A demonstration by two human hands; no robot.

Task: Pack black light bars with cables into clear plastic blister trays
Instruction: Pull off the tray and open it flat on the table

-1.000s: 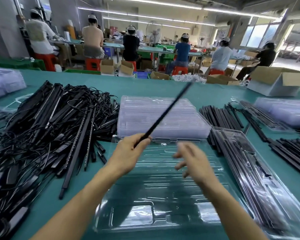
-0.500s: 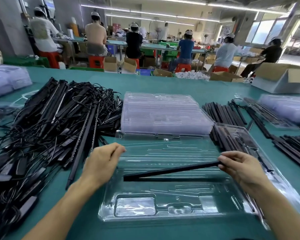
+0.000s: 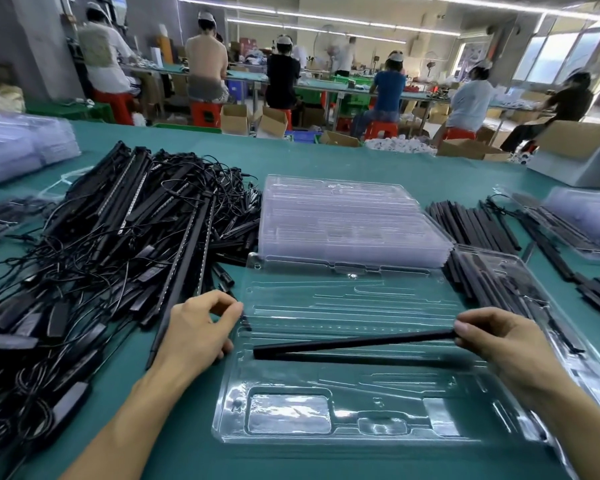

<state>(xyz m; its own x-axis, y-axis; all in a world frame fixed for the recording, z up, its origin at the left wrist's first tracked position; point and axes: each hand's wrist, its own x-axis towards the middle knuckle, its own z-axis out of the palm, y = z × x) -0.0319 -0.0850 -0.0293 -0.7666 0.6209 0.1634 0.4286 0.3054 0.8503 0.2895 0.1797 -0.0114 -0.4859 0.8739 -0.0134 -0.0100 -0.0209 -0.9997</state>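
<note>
Right hand (image 3: 499,344) pinching light bar (image 3: 354,342), over blister tray (image 3: 343,299); left hand (image 3: 198,330) curled, hold unclear

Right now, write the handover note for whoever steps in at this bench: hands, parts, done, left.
Right hand pinches the right end of a black bar; its left end is down in the open tray, right end raised.
Left hand curled at the tray's left edge; grip unclear.
Done: no bar seated flat yet.
Left: lay this bar flat, then fill from the cabled pile on the left.
</note>
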